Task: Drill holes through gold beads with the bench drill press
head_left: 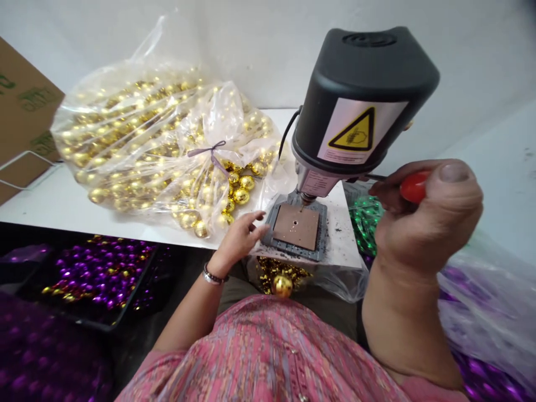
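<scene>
A black bench drill press (368,100) stands on the white table, its bit over a brown square plate (295,226) with a small hole in it. My right hand (431,223) is closed around the red knob (414,187) of the press lever. Beside the left edge of the press base (312,255) is my left hand (243,237), fingers stretched and apart, with nothing seen in it. Below the table's front edge a shiny gold ball (282,286) shows near more gold balls (268,271); whether it rests or falls, I cannot tell.
A large clear plastic bag (138,139) of gold balls covers the table's left part, some spilling at its mouth. Dark shavings lie around the press. Purple balls fill a black crate (100,273) at lower left. Green balls (364,223) and plastic bags (489,312) are at right.
</scene>
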Demonstrator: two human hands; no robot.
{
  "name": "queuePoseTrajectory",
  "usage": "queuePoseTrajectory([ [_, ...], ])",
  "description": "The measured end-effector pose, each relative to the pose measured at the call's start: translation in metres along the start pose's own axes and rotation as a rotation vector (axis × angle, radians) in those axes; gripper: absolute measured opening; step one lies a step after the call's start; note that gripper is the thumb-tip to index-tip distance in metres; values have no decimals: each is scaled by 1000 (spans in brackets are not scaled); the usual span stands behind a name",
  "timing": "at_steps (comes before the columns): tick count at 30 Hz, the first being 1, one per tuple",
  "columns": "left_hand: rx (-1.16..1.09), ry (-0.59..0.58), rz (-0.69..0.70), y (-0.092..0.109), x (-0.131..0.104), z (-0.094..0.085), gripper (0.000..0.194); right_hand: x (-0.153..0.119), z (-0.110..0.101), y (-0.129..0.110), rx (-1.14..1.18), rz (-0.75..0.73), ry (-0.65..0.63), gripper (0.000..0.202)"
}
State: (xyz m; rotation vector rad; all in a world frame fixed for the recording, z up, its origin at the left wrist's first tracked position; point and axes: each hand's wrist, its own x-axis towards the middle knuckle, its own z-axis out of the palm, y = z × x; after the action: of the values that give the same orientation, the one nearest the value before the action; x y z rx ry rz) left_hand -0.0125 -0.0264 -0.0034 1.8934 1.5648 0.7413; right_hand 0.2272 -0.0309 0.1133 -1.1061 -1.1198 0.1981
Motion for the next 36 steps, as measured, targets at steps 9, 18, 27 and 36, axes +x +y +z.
queuePoseTrajectory([
  [9, 658, 42, -239, -12, 77, -20, 40, 0, -6, 8, 10, 9, -63, 45],
  [18, 262, 96, -95, -8, 53, -22, 50, -5, -3, 8, 109, 29, -21, 40],
  [27, -639, -176, -142, 19, 14, 18, 54, -4, -1, 12, 134, -31, -62, 44],
  [36, -586, -157, -268, 26, 32, 40, 34, -4, -6, 8, 117, -76, -163, 41],
])
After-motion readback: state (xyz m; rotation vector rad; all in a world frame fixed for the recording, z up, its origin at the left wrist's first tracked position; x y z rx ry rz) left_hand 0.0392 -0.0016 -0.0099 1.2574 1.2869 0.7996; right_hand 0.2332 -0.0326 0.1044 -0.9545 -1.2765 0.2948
